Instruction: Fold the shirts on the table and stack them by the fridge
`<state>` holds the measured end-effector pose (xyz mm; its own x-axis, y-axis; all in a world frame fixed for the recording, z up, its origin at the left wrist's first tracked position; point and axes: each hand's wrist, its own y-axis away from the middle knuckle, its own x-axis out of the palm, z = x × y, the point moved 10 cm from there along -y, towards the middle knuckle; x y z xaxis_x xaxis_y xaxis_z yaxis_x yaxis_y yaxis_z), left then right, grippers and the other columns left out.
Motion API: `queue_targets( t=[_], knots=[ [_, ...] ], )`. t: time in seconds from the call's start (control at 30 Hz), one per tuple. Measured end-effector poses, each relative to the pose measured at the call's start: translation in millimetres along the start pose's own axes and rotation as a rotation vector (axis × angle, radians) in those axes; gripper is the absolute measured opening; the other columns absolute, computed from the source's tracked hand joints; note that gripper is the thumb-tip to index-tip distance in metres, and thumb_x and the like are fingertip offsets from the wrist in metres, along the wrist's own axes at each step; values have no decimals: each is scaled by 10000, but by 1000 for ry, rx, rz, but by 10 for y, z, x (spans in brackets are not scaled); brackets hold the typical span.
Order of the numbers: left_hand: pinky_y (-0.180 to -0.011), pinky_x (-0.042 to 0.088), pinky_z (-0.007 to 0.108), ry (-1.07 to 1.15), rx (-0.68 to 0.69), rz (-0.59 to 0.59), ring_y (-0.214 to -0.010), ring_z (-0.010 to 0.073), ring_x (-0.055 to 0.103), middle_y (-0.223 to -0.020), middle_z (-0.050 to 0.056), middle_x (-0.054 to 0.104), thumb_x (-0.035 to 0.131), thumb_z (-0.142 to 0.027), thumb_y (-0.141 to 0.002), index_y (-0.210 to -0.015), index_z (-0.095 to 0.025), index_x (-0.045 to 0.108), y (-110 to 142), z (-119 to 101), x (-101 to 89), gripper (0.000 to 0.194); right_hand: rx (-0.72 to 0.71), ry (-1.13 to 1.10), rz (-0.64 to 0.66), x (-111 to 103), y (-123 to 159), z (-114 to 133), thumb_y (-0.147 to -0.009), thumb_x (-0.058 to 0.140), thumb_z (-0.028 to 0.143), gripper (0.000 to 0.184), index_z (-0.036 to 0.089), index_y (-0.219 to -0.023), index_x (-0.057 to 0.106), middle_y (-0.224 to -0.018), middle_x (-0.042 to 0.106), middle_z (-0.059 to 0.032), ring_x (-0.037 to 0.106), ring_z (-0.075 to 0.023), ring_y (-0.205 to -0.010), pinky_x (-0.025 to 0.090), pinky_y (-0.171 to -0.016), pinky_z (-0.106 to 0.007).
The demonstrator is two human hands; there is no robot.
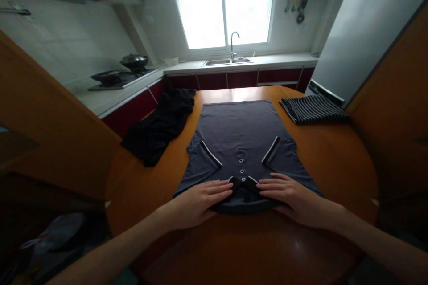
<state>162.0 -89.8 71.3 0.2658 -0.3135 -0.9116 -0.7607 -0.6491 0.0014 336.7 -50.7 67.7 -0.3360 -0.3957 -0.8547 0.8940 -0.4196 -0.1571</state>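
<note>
A dark grey polo shirt [239, 124] lies face up and spread on the wooden table, its collar towards me and its hem at the far side. Both short sleeves, edged in black and white, are folded in over the front. Flat on the left side of the collar rests my left hand [203, 200], fingers stretched out. My right hand [289, 196] lies the same way on the collar's right side, its thumb low near the shirt's edge. Between my fingertips the dark collar [245, 183] and a short row of buttons show.
A crumpled black garment [163, 124] lies on the table's left side. A folded striped cloth [314, 109] sits at the back right. The round wooden table [250, 249] shows bare wood in front of me. Beyond are a sink [227, 61], a stove [123, 80] and a fridge [364, 31].
</note>
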Motion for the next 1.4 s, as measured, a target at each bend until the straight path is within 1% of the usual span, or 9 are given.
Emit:
queue_targets(
  t=[0.23, 0.43, 0.6, 0.77, 0.97, 1.07, 1.17, 1.3, 1.4],
  knots=[
    [-914, 499, 274, 249, -157, -98, -1029, 185, 636, -1116, 60, 678, 591, -302, -973, -1148, -234, 736, -133, 225, -213, 236, 275, -213, -146, -189, -117, -380, -957, 581, 274, 166, 196, -933, 726, -901, 726, -39, 658, -183, -849, 500, -783, -292],
    [-624, 412, 220, 426, -467, -111, -694, 136, 549, -744, -7, 635, 586, -420, -925, -898, -135, 722, -175, 735, -112, 318, 446, -250, -229, -185, -211, -710, -926, 562, 314, 201, 187, -958, 715, -881, 740, -42, 670, -207, -824, 487, -748, -307],
    [-622, 391, 244, 338, -549, -234, -701, 149, 523, -775, -4, 617, 578, -453, -902, -892, -142, 674, -151, 899, -200, 326, 530, -166, -256, -206, -202, -806, -882, 613, 308, 137, 198, -907, 691, -858, 740, -47, 679, -220, -803, 473, -720, -313],
    [-599, 356, 243, 287, -546, -205, -643, 135, 495, -666, -12, 566, 441, -412, -976, -736, -155, 632, -136, 844, -156, 400, 510, -158, -258, -199, -190, -774, -935, 533, 290, 213, 209, -866, 718, -864, 754, -47, 690, -218, -816, 473, -732, -308],
    [-617, 414, 250, 124, -576, -304, -681, 155, 591, -764, 14, 662, 611, -322, -915, -844, -167, 676, -78, 888, -245, 182, 620, 97, -307, -248, -125, -797, -899, 632, 288, 87, 226, -942, 675, -795, 709, -17, 666, -205, -727, 450, -637, -299],
    [-734, 505, 289, -26, -496, -362, -821, 191, 647, -910, 54, 689, 599, -266, -934, -924, -169, 681, -120, 732, -353, 127, 554, 266, -354, -327, -125, -663, -924, 608, 276, 104, 215, -995, 654, -874, 699, -42, 664, -221, -792, 476, -667, -316],
    [-1007, 484, 403, -205, -342, -426, -1174, 250, 608, -1282, 122, 639, 495, -250, -1005, -1242, -171, 618, -248, 318, -384, 279, 417, 412, -464, -414, -145, -354, -972, 523, 256, 182, 197, -1087, 652, -1025, 693, -110, 652, -265, -928, 522, -802, -397],
    [-1209, 268, 469, -318, -165, -303, -1499, 280, 292, -1600, 166, 354, 444, -389, -1037, -1536, -125, 325, -525, -196, -16, 577, 211, 442, -452, -187, -251, 90, -991, 411, 171, 418, 159, -1394, 521, -1390, 584, -163, 523, -299, -1300, 446, -1071, -485],
    [-1241, 175, 467, -313, -165, -237, -1533, 282, 193, -1628, 181, 279, 411, -496, -1031, -1577, -85, 226, -618, -261, 230, 708, 149, 461, -362, 134, -288, 193, -982, 428, 186, 548, 109, -1521, 368, -1556, 434, -168, 362, -285, -1457, 357, -1172, -496]
  ],
)
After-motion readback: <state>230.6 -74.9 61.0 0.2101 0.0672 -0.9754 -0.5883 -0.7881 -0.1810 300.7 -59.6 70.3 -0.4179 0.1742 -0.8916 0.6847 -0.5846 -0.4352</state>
